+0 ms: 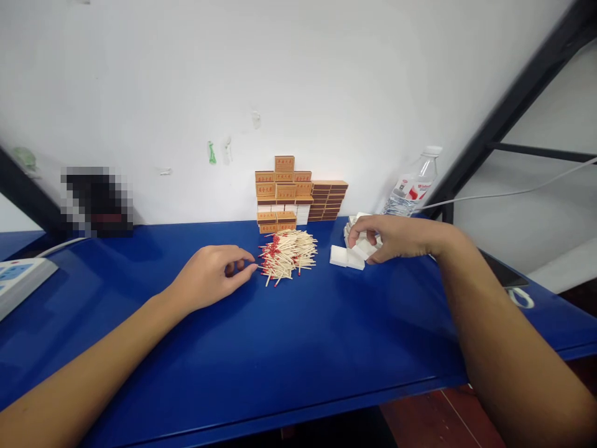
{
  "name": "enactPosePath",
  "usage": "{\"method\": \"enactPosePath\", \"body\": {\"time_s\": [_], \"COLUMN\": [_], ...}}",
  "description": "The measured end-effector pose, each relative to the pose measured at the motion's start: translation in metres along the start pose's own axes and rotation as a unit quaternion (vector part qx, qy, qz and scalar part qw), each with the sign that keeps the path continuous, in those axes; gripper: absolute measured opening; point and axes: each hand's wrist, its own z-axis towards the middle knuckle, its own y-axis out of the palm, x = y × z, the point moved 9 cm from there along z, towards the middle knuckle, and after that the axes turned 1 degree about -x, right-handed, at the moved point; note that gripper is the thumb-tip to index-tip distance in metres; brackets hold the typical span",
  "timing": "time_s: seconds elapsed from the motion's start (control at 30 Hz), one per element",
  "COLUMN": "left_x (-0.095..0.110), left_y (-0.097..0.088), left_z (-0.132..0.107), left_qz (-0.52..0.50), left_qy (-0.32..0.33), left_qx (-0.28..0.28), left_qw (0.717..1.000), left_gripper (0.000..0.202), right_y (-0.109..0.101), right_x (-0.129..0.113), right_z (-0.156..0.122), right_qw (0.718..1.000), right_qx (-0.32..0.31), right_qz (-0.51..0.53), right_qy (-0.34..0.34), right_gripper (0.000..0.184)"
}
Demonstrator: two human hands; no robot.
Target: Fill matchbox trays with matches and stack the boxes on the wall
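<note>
A pile of red-tipped matches (289, 252) lies on the blue table (298, 348). My left hand (212, 274) rests on the table just left of the pile, fingers curled, thumb and forefinger pinched close to the nearest matches. My right hand (396, 236) reaches over a heap of white inner matchbox trays (347, 256), its fingers closed on one tray. A stack of brown matchboxes (291, 193) stands against the wall behind the pile.
A clear plastic water bottle (413, 186) stands at the back right beside a black metal brace (508, 106). A white power strip (21, 280) lies at the left edge. A white cable (513, 193) runs rightward. A dark pixelated object (96, 199) sits at back left.
</note>
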Motion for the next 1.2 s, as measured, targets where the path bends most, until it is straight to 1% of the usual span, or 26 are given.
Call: {"method": "enactPosePath", "body": {"time_s": [0.1,0.17,0.37,0.47,0.53,0.63,0.7,0.77,0.87,0.97,1.1,1.2], "left_x": [0.000,0.000,0.002,0.002,0.001,0.001,0.001,0.001,0.002,0.001,0.001,0.001], "left_y": [0.001,0.001,0.000,0.000,0.001,0.001,0.001,0.001,0.000,0.000,0.000,0.000], "left_z": [0.000,0.000,0.000,0.000,0.000,0.000,0.000,0.000,0.001,0.001,0.001,0.001], "left_qz": [-0.002,-0.005,-0.003,-0.002,-0.002,-0.002,-0.003,-0.004,-0.003,-0.002,-0.004,-0.001], "left_qy": [-0.004,-0.004,0.004,0.004,0.001,0.001,0.000,-0.001,-0.002,-0.003,-0.003,-0.002], "left_qx": [-0.003,-0.002,0.005,0.004,0.002,0.001,-0.002,-0.004,-0.004,-0.003,-0.001,0.000], "left_qw": [1.000,1.000,1.000,1.000,1.000,1.000,1.000,1.000,1.000,1.000,1.000,1.000], "left_gripper": [0.022,0.022,0.022,0.022,0.022,0.022,0.021,0.021,0.022,0.022,0.023,0.023], "right_y": [0.011,0.016,0.020,0.021,0.019,0.011,0.007,0.010,0.015,0.019,0.021,0.023], "right_x": [0.002,0.003,0.009,0.011,0.008,-0.003,-0.010,-0.012,-0.011,-0.013,-0.018,-0.014], "right_z": [0.005,0.008,0.011,0.008,0.006,0.003,0.003,0.004,0.006,0.007,0.007,0.008], "right_qw": [0.999,0.998,0.996,0.995,0.995,0.998,0.999,0.999,0.998,0.997,0.995,0.995], "right_qx": [-0.033,-0.044,-0.044,-0.053,-0.055,-0.034,-0.025,-0.036,-0.052,-0.066,-0.077,-0.077], "right_qz": [-0.003,-0.008,-0.006,0.000,0.002,0.003,0.003,0.001,0.001,-0.001,-0.005,-0.008], "right_qy": [0.020,0.036,0.079,0.090,0.087,0.054,0.032,0.024,0.031,0.047,0.060,0.065], "right_gripper": [0.050,0.051,0.042,0.045,0.047,0.049,0.053,0.059,0.066,0.070,0.071,0.069]}}
